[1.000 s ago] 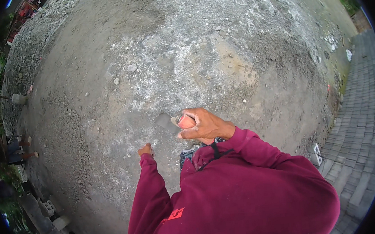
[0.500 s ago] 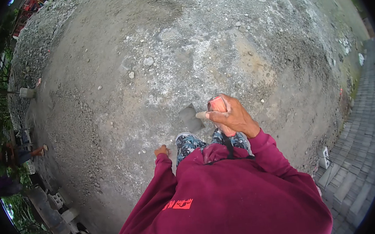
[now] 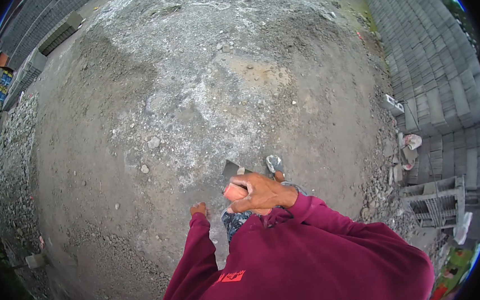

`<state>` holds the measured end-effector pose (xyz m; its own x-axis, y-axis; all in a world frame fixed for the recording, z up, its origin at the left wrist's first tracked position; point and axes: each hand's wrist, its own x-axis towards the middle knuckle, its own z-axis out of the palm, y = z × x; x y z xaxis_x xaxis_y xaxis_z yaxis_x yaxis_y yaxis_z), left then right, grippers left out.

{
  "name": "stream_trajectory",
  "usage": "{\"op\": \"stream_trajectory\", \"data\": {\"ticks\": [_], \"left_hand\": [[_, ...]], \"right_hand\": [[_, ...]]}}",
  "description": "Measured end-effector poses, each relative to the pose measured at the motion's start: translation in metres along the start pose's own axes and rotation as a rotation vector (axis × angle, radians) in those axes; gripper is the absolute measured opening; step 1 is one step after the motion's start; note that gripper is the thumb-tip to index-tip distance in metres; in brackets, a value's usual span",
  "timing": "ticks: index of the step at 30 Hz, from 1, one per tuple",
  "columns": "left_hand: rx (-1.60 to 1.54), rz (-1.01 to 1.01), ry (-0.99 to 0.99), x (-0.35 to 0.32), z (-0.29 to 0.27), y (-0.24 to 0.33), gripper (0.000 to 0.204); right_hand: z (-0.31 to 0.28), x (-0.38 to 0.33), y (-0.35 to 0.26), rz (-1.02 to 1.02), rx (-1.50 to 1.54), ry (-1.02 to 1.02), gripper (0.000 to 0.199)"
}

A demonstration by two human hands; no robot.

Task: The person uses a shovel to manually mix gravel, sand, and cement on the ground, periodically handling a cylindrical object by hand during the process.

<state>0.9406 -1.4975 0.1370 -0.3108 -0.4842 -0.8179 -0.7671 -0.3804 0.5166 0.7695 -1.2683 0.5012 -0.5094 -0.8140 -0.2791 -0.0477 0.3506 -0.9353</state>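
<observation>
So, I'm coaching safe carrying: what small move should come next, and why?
Probably swing the grey blade slightly left, away from the forward shoe: the two show close together in this view, though depth is hard to judge, and the right hand is closed around the reddish handle, so a turn may suffice.

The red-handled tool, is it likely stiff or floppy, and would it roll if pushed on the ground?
The tool is probably stiff: its dark blade looks flat, without visible sag. Its weight seems manageable, as only the right grip holds it. That flat blade would likely resist rolling.
</observation>
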Motion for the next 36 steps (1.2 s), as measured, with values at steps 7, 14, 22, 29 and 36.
{"op": "stream_trajectory", "data": {"ticks": [7, 14, 22, 29, 36], "left_hand": [[-0.076, 0.024, 0.0, 0.004, -0.063, -0.005, 0.022], [-0.077, -0.064, 0.032, -0.028, -0.09, -0.087, 0.019], [0.059, -0.102, -0.017, -0.077, -0.147, -0.153, 0.018], [0.003, 0.19, 0.042, -0.113, -0.242, -0.148, 0.014], [0.477, 0.402, -0.306, -0.215, -0.313, -0.186, 0.016]], "right_hand": [[0.055, 0.0, -0.014, -0.032, -0.013, 0.093, 0.044], [0.073, -0.01, -0.014, -0.041, -0.024, 0.188, 0.046], [0.134, -0.056, -0.021, -0.093, -0.326, 0.374, 0.057], [0.232, -0.114, -0.003, -0.135, -0.367, 0.487, 0.062], [0.26, -0.197, 0.013, -0.039, -0.39, 0.589, 0.056]]}}
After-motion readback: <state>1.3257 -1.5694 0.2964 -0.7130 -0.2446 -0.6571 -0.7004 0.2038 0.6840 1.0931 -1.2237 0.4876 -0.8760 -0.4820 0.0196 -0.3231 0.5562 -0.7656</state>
